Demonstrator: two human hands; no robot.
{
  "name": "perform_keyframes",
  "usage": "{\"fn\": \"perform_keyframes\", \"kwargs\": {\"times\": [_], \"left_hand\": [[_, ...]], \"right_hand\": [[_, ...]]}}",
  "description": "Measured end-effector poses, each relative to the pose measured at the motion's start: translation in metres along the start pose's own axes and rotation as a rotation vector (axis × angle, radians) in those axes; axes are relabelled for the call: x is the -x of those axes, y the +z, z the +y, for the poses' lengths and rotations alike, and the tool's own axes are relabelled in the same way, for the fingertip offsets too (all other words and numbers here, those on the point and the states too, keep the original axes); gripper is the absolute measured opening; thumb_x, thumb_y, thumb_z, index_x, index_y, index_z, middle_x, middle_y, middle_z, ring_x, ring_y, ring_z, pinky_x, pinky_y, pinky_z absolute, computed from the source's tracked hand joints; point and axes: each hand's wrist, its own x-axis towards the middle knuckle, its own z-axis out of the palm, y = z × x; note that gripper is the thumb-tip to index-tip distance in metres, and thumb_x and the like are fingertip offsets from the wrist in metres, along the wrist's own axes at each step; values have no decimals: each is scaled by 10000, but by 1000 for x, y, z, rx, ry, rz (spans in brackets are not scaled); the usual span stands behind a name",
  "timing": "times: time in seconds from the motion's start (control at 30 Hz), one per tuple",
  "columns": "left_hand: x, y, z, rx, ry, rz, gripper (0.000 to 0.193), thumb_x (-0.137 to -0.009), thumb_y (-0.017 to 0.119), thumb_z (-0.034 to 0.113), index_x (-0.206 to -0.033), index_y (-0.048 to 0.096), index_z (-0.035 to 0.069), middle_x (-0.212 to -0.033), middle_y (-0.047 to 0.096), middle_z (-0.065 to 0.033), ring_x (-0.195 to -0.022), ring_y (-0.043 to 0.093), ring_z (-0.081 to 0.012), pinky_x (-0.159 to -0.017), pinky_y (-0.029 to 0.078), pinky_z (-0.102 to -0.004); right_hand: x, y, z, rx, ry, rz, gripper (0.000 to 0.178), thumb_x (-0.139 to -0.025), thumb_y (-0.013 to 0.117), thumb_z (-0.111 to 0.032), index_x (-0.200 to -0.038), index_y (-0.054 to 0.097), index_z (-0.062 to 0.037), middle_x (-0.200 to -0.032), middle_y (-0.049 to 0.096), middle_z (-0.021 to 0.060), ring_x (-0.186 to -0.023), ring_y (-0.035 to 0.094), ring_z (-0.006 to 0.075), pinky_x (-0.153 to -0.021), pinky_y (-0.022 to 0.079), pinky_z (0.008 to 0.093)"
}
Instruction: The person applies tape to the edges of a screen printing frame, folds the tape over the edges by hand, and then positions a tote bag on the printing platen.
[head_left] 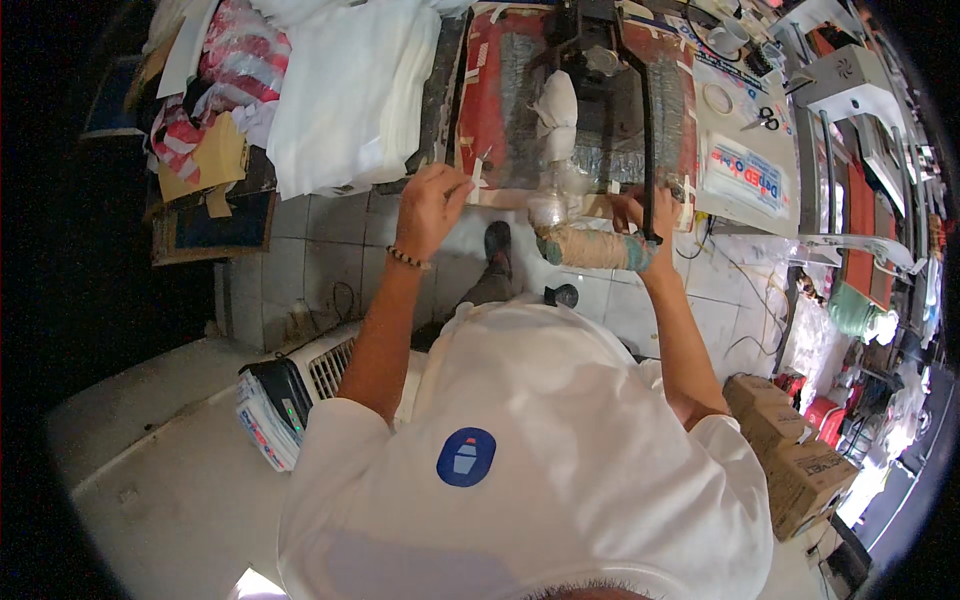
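Observation:
My left hand [432, 205] is at the front left corner of a red press bed [478, 110], its thumb and fingers pinched together beside a strip of white tape [477, 172]. Whatever lies between the fingertips is too small to make out. At the front right edge of the bed is my right hand [660, 222], fingers curled, partly hidden behind a black metal bar [648, 130]. Between my hands, a lever handle [592, 249] wrapped in tan cord with green ends sticks out toward me. Its shaft [557, 130] is wrapped in white cloth and clear plastic.
Left of the bed lies a stack of white fabric [345, 100], with red-and-white cloth [240, 60] beyond it. To the right, a side table holds a tape roll [718, 97], scissors [766, 118] and a printed white package [748, 175]. Cardboard boxes [800, 480] stand at the lower right.

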Motion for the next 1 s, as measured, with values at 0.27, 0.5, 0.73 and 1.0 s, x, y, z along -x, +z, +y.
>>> {"fn": "perform_keyframes", "kwargs": {"times": [0.27, 0.5, 0.73, 1.0], "left_hand": [[-23, 10, -1, 62, 92, 63, 137, -854, 692, 102, -944, 722, 2, -896, 639, -122, -826, 628, -297, -712, 499, -397], [-17, 11, 5, -95, 258, 74, 107, -875, 660, 99, -880, 710, 5, -856, 638, -145, -808, 631, -333, -705, 506, -430], [-21, 10, -5, 229, -23, -40, 150, -836, 702, 103, -932, 683, -9, -861, 652, -131, -745, 650, -242, -668, 529, -353], [-35, 10, -3, 179, 6, -87, 143, -823, 683, 73, -912, 648, -34, -856, 647, -146, -735, 643, -229, -703, 536, -331]], "right_hand": [[-9, 12, -30, 27, 46, 179, 430, -674, 766, -53, -1089, 689, -132, -940, 638, 98, -878, 591, 265, -832, 415, 427], [-11, 25, 12, -41, 19, 58, 367, -751, 758, -133, -1111, 693, -109, -914, 640, 107, -837, 579, 328, -716, 430, 457], [-17, 10, 4, -116, 25, -3, 270, -747, 751, -146, -1004, 705, -78, -902, 648, 125, -836, 596, 351, -699, 448, 463], [-8, 14, 9, -129, 125, -46, 283, -797, 709, -225, -1051, 688, -102, -1022, 637, 118, -987, 570, 346, -815, 402, 503]]}}
